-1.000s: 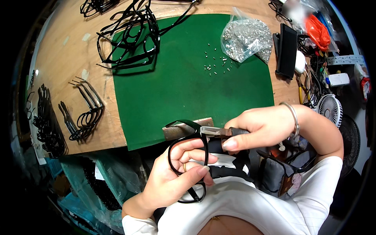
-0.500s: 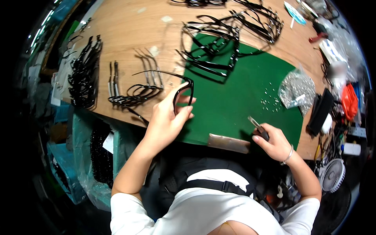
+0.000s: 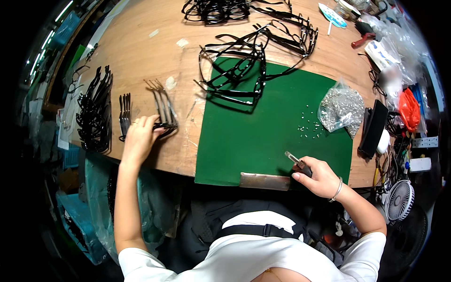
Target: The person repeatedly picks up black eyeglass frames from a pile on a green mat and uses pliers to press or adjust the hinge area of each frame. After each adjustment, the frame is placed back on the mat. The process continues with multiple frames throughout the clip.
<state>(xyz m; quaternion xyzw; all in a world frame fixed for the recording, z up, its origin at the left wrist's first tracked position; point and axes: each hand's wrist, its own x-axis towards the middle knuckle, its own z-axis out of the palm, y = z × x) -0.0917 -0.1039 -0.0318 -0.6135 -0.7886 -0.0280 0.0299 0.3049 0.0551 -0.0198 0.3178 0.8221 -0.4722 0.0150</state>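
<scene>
My left hand [image 3: 139,140] is at a small stack of black eyeglass frames [image 3: 167,128] on the left of the table, its fingers closed around a frame there. The hand covers much of that stack, whose temples stand out away from me. In my right hand [image 3: 322,178], over the near right of the green mat [image 3: 244,145], is a small tool with a black handle and a metal shaft [image 3: 292,156], pointing up and left. A heap of black eyeglass frames [image 3: 235,70] lies across the mat's far left edge.
More black frames [image 3: 94,115] are stacked at the far left, with another pile [image 3: 216,11] at the back. A clear bag of small metal parts [image 3: 340,108] sits on the mat's right, loose pieces [image 3: 308,127] beside it. A metal strip [image 3: 264,181] lies along the front edge.
My left hand has carried an eyeglass frame from the mat's left edge left to the stack. The right hand still holds the tool in nearly the same place.
</scene>
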